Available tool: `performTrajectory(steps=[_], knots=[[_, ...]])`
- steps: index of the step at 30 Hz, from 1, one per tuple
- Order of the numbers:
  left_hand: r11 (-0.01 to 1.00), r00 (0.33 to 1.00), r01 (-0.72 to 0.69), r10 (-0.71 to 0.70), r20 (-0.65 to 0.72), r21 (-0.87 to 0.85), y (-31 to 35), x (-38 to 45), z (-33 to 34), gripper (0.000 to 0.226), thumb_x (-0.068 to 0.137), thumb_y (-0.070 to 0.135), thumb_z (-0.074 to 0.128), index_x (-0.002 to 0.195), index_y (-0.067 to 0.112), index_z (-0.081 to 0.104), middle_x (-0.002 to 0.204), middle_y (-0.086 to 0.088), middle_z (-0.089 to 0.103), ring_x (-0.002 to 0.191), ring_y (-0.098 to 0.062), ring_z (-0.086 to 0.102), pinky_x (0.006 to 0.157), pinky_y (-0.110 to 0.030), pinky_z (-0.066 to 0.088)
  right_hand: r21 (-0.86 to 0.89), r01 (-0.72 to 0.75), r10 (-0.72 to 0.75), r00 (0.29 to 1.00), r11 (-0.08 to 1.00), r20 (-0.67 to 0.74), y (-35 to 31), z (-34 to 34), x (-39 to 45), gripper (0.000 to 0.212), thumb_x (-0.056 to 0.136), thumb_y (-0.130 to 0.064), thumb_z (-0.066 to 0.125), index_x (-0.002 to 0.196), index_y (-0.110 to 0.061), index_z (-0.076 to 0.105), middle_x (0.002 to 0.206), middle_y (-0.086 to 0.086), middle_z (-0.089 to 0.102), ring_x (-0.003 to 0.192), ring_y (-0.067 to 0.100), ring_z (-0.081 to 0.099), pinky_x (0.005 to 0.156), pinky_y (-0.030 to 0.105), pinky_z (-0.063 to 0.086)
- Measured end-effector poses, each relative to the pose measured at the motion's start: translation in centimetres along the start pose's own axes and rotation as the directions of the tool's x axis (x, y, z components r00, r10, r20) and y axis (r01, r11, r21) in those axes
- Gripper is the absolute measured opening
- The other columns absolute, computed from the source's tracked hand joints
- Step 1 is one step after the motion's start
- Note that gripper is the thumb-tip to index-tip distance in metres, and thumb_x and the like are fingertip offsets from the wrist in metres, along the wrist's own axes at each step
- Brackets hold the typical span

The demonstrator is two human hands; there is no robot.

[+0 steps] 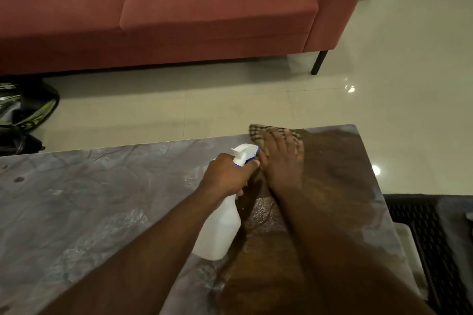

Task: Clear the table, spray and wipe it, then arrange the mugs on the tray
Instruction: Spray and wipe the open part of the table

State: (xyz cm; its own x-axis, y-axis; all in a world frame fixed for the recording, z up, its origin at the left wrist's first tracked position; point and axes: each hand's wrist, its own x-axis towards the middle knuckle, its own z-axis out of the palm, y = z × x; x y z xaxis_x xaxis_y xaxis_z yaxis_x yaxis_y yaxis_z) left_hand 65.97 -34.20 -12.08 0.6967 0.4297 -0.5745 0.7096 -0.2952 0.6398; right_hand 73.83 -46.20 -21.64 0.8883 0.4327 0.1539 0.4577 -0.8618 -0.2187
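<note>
Table (76, 199) top marbled grey stone, smeared; left hand (227, 176) grips white plastic spray bottle (220, 233), right hand (281, 161) flat, fingers spread, pressing checked woven cloth (258, 130).

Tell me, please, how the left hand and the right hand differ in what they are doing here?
The left hand grips the white spray bottle by its neck, fingers curled, while the right hand lies flat with fingers spread on the checked cloth. The left hand holds its bottle above the table; the right hand presses the cloth at the far edge. Both are side by side over the table.
</note>
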Motion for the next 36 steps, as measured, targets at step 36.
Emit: performTrajectory(steps=[36], knots=[[0.997,0.970,-0.076,0.071,0.231,0.013,14.3,3.9,13.7,0.027,0.083,0.041,0.070,0.083,0.014,0.068,0.061,-0.002,0.067,0.034,-0.009,0.053,0.038,-0.016,0.043,0.083,-0.037,0.028,0.994,0.996,0.109,14.8,-5.2,-1.2,0.052,0.088,-0.027,0.057,0.136,-0.012,0.047,0.145,0.009,0.044,0.140,0.031,0.029,0.115,0.048,0.025]])
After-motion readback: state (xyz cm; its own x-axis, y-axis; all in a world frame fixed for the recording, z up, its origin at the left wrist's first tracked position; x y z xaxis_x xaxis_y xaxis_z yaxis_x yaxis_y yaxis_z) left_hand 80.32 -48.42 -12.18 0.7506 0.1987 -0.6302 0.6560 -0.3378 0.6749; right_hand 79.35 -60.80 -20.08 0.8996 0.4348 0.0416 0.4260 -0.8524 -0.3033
